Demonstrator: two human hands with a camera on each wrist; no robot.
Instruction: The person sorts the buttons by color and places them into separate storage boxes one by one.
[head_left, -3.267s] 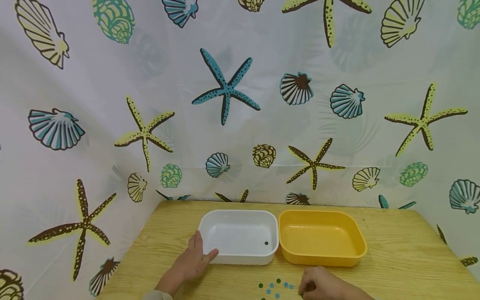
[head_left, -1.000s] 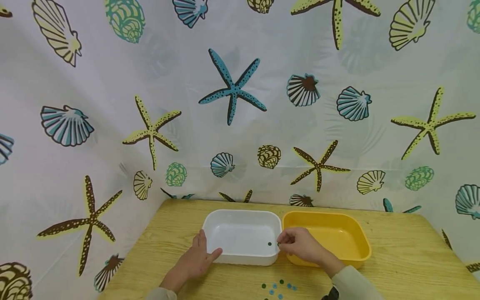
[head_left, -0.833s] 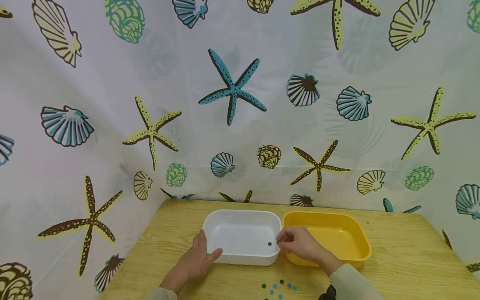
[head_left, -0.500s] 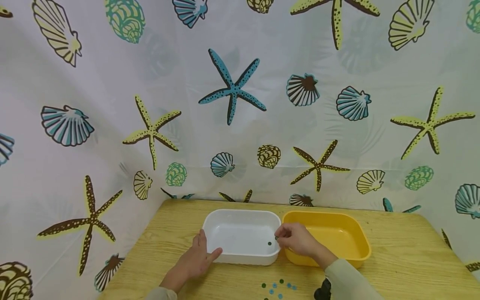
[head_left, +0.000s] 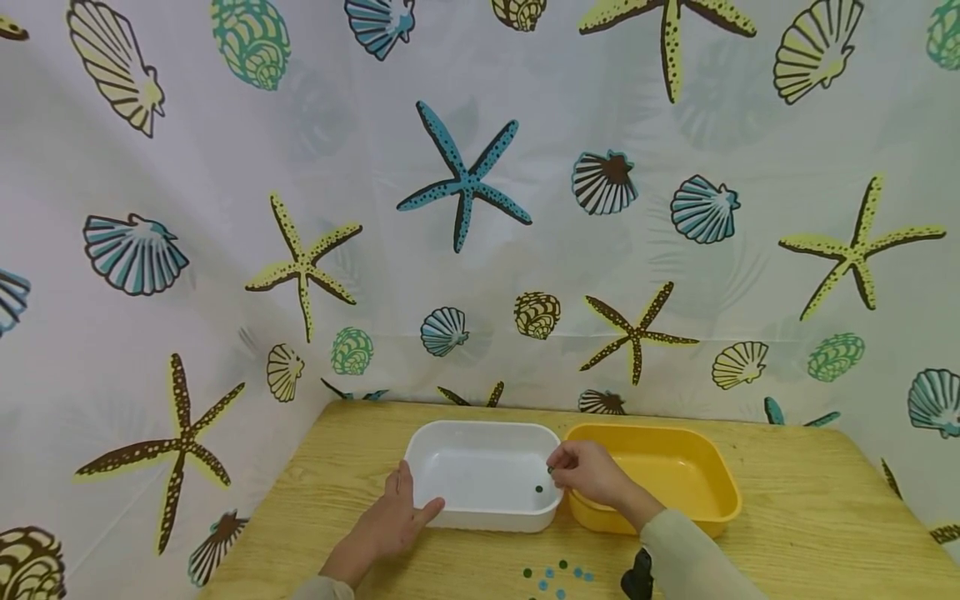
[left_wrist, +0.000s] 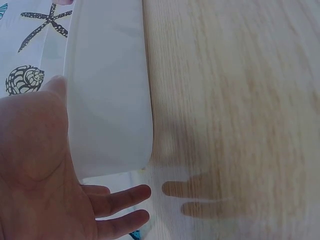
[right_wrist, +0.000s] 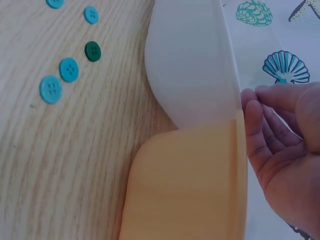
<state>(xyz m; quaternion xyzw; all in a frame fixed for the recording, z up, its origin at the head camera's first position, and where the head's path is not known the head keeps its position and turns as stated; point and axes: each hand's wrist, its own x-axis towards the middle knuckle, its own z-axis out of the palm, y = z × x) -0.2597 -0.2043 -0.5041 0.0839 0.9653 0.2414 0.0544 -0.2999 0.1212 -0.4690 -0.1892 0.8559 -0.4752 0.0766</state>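
Observation:
In the head view my left hand (head_left: 390, 517) rests at the near left corner of a white tray (head_left: 472, 479). Its thumb lies at the front rim and its fingers run straight along the left side; the left wrist view shows those fingers (left_wrist: 122, 199) extended past the corner. My right hand (head_left: 588, 475) pinches a small dark green button (head_left: 551, 470) over the white tray's right rim. Another green button (head_left: 538, 489) lies inside that tray near its right end. From the right wrist view, the fingertips (right_wrist: 250, 96) hide the held button.
A yellow tray (head_left: 678, 483) stands against the white tray's right side, under my right forearm. Several blue buttons (right_wrist: 51, 89) and green buttons (right_wrist: 93, 51) lie on the wooden table (head_left: 810, 500) in front. A shell-patterned cloth (head_left: 480, 275) hangs behind.
My right hand has gone from the buttons on the table up to the white tray's rim, carrying a green button; lately it creeps farther back and slightly left. The left hand stays put.

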